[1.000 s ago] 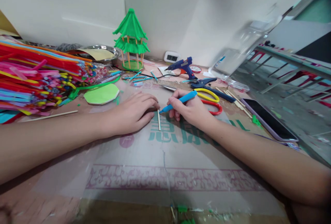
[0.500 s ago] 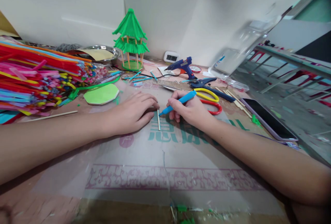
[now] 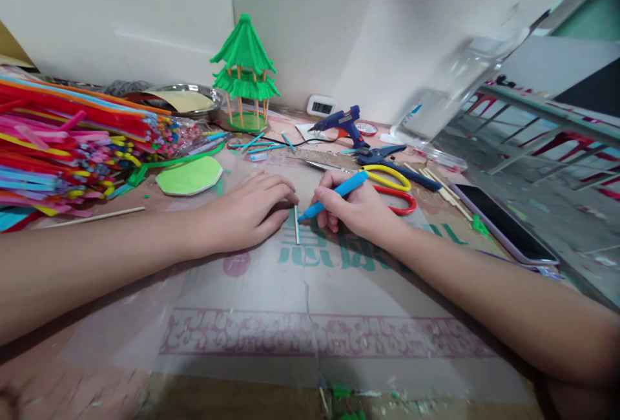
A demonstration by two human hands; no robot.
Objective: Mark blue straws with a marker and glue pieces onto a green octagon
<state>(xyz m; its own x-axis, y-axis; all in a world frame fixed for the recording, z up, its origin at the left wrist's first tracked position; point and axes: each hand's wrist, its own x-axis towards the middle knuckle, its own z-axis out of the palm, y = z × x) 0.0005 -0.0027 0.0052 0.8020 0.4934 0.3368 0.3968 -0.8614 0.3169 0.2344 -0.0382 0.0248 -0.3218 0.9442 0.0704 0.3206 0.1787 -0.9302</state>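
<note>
My left hand (image 3: 249,210) lies palm down on the printed cardboard (image 3: 310,291), its fingertips pressing the top end of a thin wooden stick (image 3: 297,225). My right hand (image 3: 356,207) is closed round a blue pen (image 3: 334,194), whose tip touches the stick near its upper part. The stick lies almost straight towards me between the two hands.
A big pile of coloured pipe cleaners (image 3: 72,142) fills the left. A green paper pagoda (image 3: 245,71), a green octagon (image 3: 190,176), a blue glue gun (image 3: 341,124), yellow and red scissors (image 3: 394,184), loose sticks (image 3: 438,184) and a phone (image 3: 504,223) lie around.
The pen tip has slid a little down the stick towards me. My left hand has stayed in place.
</note>
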